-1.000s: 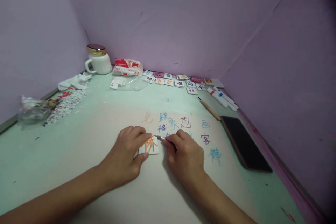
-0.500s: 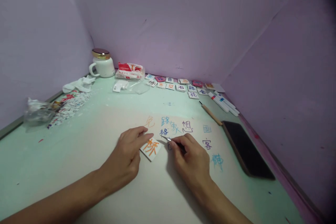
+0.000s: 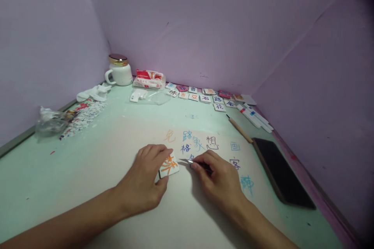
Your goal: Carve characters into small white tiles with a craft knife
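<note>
A white square tile (image 3: pixel 170 166) with an orange character lies on the pale work surface. My left hand (image 3: pixel 147 175) grips its left side, with fingers at the top edge and the thumb near the bottom edge. In my right hand (image 3: pixel 217 175) is a craft knife (image 3: pixel 190 161), its thin blade pointing left, close to the tile's right edge. Just beyond the hands, coloured characters (image 3: pixel 212 142) are written on the surface, one of them partly hidden by the knife.
Rows of character tiles (image 3: pixel 205 99) lie by the back wall, with white markers (image 3: pixel 253 116) at their right. A wooden-handled tool (image 3: pixel 240 129) touches a phone (image 3: pixel 282 173). Further left are a red-white packet (image 3: pixel 149 79), a lidded mug (image 3: pixel 121 74), white scraps (image 3: pixel 86 116) and a plastic bag (image 3: pixel 52 122).
The tile has turned, and my left thumb has moved to its lower edge. The knife blade now lies flatter and beside the tile. The whole view has shifted slightly.
</note>
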`<state>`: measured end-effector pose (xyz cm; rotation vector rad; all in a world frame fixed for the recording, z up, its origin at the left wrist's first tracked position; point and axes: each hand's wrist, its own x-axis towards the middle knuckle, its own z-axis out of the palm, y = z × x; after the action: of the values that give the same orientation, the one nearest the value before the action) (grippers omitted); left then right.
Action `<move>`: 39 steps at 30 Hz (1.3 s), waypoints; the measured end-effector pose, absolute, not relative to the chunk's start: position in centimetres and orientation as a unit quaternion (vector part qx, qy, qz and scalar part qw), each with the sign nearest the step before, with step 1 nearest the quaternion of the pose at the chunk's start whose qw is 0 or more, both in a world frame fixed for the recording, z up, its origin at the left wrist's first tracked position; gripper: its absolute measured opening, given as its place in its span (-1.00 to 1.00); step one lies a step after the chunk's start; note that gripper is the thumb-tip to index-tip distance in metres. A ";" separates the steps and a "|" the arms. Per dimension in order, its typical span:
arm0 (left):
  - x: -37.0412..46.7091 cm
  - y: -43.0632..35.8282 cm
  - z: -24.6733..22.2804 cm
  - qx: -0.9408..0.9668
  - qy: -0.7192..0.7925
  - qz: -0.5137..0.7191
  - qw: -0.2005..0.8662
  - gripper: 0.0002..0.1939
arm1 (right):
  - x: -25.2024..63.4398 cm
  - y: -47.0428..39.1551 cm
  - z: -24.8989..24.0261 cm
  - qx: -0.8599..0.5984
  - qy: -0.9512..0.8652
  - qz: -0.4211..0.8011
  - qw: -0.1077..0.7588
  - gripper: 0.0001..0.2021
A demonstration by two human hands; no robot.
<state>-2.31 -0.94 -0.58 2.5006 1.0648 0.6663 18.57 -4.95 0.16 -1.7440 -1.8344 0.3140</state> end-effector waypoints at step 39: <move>-2.1 -0.9 -0.2 0.869 0.379 0.235 0.214 -0.67 | 18.2 -5.3 -1.1 -0.585 -0.736 0.028 0.340 -0.86</move>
<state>-2.09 -0.86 -0.18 2.4108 1.0506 0.6515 18.16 -5.27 -1.11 -1.5223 -1.9153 0.0717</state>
